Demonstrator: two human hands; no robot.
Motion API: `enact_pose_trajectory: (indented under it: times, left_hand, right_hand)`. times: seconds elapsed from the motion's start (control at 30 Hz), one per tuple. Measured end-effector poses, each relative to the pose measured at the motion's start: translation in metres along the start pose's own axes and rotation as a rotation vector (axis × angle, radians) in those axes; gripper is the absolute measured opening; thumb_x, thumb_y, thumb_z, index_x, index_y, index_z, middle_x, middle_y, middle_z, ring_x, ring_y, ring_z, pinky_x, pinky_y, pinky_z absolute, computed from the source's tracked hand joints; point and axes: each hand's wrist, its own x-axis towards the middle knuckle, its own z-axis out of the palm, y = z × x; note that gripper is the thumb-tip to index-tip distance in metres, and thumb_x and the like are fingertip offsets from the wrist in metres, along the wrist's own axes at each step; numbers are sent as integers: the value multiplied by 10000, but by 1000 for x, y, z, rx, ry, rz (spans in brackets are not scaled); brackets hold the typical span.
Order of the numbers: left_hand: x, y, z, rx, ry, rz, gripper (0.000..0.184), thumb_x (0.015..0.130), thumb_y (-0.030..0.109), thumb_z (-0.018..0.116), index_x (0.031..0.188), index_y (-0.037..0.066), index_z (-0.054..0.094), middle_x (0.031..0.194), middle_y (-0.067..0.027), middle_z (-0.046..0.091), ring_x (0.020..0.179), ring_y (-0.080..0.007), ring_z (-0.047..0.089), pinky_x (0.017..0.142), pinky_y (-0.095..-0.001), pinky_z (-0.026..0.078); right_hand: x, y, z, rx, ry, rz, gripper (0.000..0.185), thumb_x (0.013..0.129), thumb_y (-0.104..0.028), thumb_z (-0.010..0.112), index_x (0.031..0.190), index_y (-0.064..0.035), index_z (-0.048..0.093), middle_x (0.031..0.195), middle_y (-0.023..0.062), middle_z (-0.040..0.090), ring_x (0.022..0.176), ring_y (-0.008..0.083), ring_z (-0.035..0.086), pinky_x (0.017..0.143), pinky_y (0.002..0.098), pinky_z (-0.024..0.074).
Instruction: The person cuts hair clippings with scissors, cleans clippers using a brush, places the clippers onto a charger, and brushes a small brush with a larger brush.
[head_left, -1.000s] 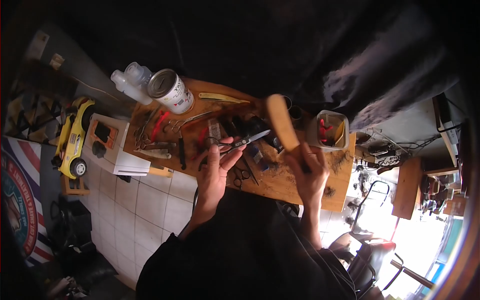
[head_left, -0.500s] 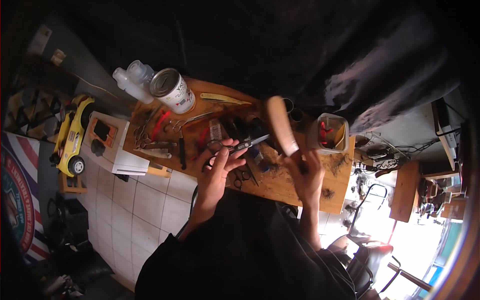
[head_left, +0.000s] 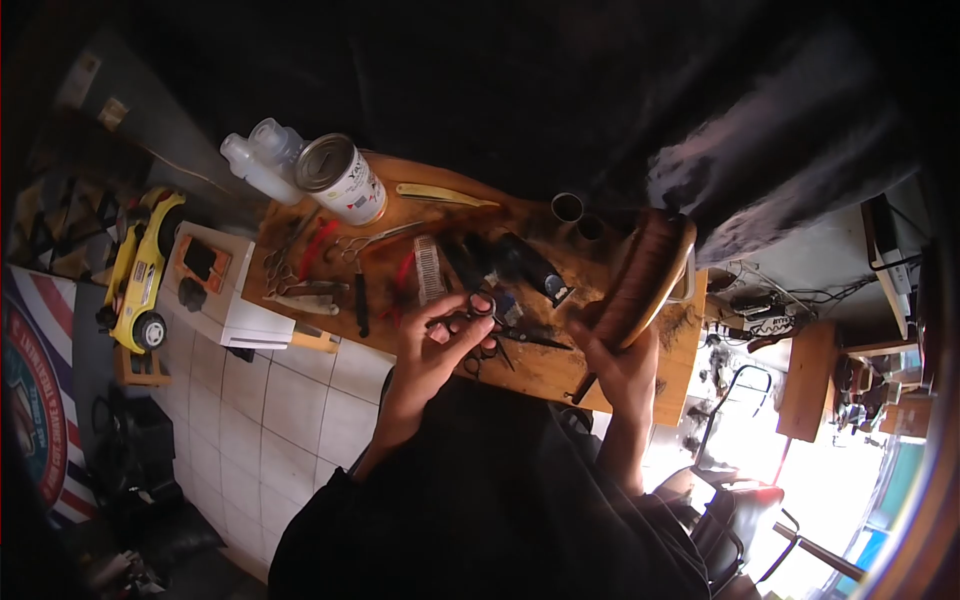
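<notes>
My left hand (head_left: pixel 437 345) is closed around the handle rings of dark scissors (head_left: pixel 535 339), whose blades point right over the wooden table (head_left: pixel 400 262). In my right hand (head_left: pixel 628 372) is a wooden-backed brush (head_left: pixel 645 280), tilted up with its brown bristles facing left. Between and beyond my hands lies a black hair clipper (head_left: pixel 530 268). A light comb (head_left: pixel 430 270) rests just past my left fingers. Another pair of scissors (head_left: pixel 474 366) lies under my left hand, partly hidden. The brush covers much of a plastic container at the table's right.
A labelled can (head_left: pixel 342 180) and clear bottles (head_left: pixel 258 165) stand at the table's back left. A yellow razor (head_left: pixel 440 194), a black-handled tool (head_left: pixel 361 303) and more scissors lie nearby. Left are a white cabinet (head_left: pixel 235 300) and a yellow toy car (head_left: pixel 143 270).
The brush has swung right and turned, so its bristles show and it now covers the container. The scissors in my left hand have tipped lower, and the clipper is uncovered.
</notes>
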Motion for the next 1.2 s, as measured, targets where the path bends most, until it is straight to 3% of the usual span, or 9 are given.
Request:
enact_pose_trajectory:
  times: [0.27,0.37,0.5,0.6,0.77,0.87,1.0,1.17,1.2]
  left_hand:
    - [0,14,15,127,-162,-30,270,879,-44,641,1138,-64,565,1032,-113,655,904,-130,647,765,-249,577]
    - [1,14,13,116,-169,-8,241,881,-42,641,1111,-53,571,1009,-119,666,883,-142,659,735,-247,574]
    - [2,9,0,30,-108,-25,195,881,-36,640,1068,-29,582,939,-123,680,833,-169,679,667,-252,565]
    - [5,11,-7,-139,139,-107,121,910,44,628,1016,11,580,897,-125,684,784,-196,683,636,-271,553]
    - [8,4,-15,-348,112,-61,90,909,83,632,983,88,581,943,-81,645,879,-183,625,819,-342,487]
    - [6,2,-18,-175,123,-45,61,904,80,635,947,83,591,977,-75,651,896,-162,615,813,-318,475]
    - [1,4,-36,90,-51,-92,60,866,19,683,868,33,625,1047,-96,662,949,-122,612,834,-268,485]
    - [2,21,-23,489,-291,126,214,899,97,667,1095,14,649,1119,-81,673,933,-109,647,771,-237,512]
    - [1,32,-16,529,-331,18,244,906,115,661,1133,28,642,1112,-78,679,916,-107,656,754,-238,515]
  right_hand:
    - [12,-7,29,-187,-114,-251,363,755,-106,793,1063,6,637,883,108,707,814,140,670,716,293,524]
    - [18,-5,26,-142,-211,-299,446,725,-114,788,1089,32,576,837,185,683,802,276,705,689,356,525]
    - [21,-4,14,138,-280,-228,363,733,-19,718,1059,46,572,775,103,666,704,156,652,633,302,519]
    - [23,-1,0,387,-366,-80,212,762,53,699,945,53,592,733,67,630,614,108,603,554,240,475]
    - [29,14,6,620,-373,-158,209,736,78,642,915,49,538,718,129,618,513,140,565,457,245,449]
    - [26,18,5,784,-323,-71,128,760,63,656,840,43,558,667,106,603,522,128,563,478,235,448]
    - [26,21,3,842,-324,-58,115,755,56,655,811,38,556,655,106,606,519,125,563,468,228,438]
    - [25,32,5,798,-400,-60,98,760,46,666,798,43,575,640,95,601,513,113,556,454,218,424]
    - [24,32,6,777,-403,-58,98,760,42,669,799,44,579,639,92,600,513,111,556,451,216,423]
